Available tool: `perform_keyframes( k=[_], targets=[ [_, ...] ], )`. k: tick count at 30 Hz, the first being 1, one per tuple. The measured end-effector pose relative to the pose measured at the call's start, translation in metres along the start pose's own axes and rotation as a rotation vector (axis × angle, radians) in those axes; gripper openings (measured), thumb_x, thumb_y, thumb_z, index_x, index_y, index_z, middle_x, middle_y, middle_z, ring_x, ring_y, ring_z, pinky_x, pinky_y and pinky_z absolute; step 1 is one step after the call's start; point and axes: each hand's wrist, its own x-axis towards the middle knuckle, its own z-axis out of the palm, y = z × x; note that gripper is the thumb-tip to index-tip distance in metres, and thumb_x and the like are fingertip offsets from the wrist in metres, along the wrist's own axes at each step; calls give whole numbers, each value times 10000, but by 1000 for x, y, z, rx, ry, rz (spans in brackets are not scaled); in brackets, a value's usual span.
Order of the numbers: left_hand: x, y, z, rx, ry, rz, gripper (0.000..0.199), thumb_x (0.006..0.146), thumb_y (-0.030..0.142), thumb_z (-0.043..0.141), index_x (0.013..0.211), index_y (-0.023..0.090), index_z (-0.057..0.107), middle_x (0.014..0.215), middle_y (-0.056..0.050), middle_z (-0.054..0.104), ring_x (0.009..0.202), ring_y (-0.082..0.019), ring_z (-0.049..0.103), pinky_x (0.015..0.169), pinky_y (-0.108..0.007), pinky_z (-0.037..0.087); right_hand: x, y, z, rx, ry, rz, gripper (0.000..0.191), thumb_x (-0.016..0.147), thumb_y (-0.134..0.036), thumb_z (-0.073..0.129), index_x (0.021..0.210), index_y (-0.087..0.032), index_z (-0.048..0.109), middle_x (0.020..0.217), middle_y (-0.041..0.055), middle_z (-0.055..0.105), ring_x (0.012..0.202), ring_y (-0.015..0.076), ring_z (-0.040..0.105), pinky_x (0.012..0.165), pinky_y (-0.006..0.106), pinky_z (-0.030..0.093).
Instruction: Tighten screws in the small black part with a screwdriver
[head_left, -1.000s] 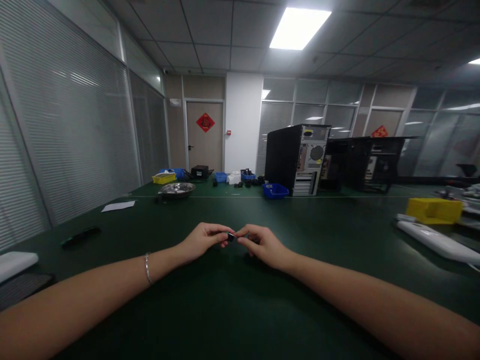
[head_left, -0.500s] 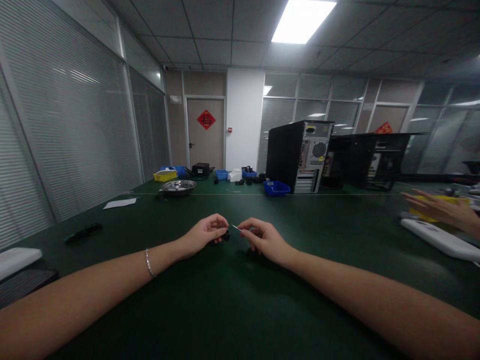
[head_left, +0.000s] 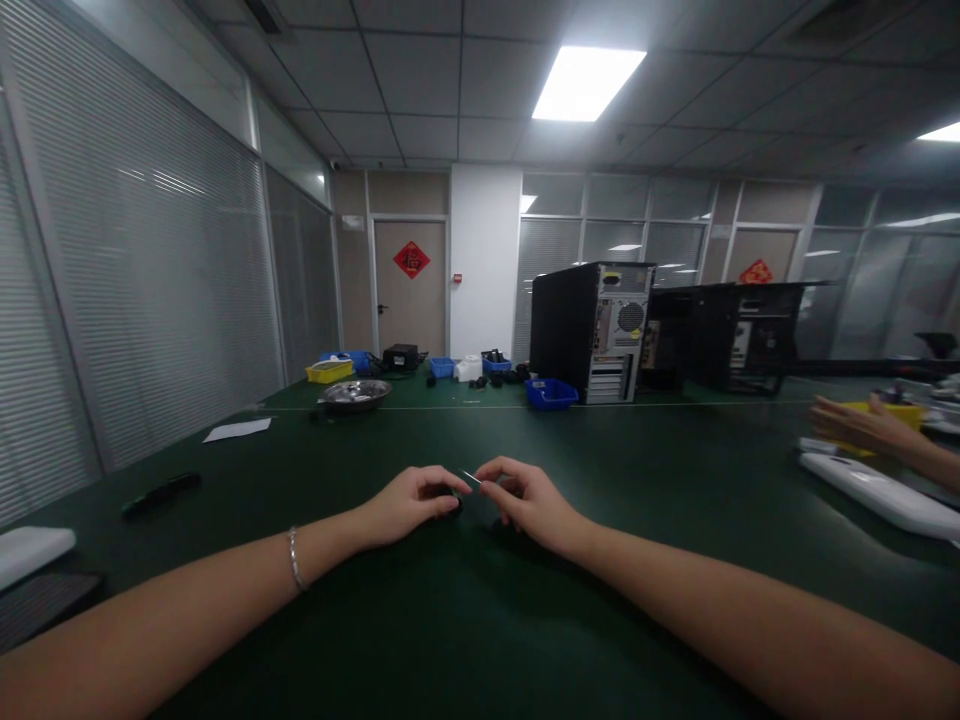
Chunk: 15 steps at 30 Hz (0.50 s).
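Right hand: pinches pin | pin: slants leftward and away, tip near left hand | black part: at left thumb tip, left hand nearer; whether gripped, cannot tell

Bare table offers passage before and beyond the left hand and right hand; farther off, a metal dish, blue bin and computer case block the way, a co-worker's hand the far right.
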Motion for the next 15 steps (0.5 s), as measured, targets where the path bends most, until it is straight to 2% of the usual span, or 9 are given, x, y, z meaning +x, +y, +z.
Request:
perform_keyframes(
  k=[3,8,15],
  targets=[
    [-2,1,2,131,-19,77,257,831,305,488,1042,212,600,1042,-47,535,921,-170,510,815,-292,405,-1,-2,0,7,4,13,348,820,-458,496,1006,-167,541,882,37,572,563,86,509,438,192,406],
    [-1,0,5,291,-38,130,277,870,332,415,1048,229,600,1028,-47,525,924,-166,500,825,-288,392,0,1,0,13,-8,15,370,812,-476,497,1013,-169,545,846,31,577,555,88,508,434,193,406],
    [0,-3,4,333,-41,143,297,883,320,384,1081,243,592,1039,-46,519,979,-177,475,871,-301,369,2,5,0,20,-6,6,356,816,-458,506,1021,-170,548,829,27,580,550,85,503,430,185,392]
  ],
)
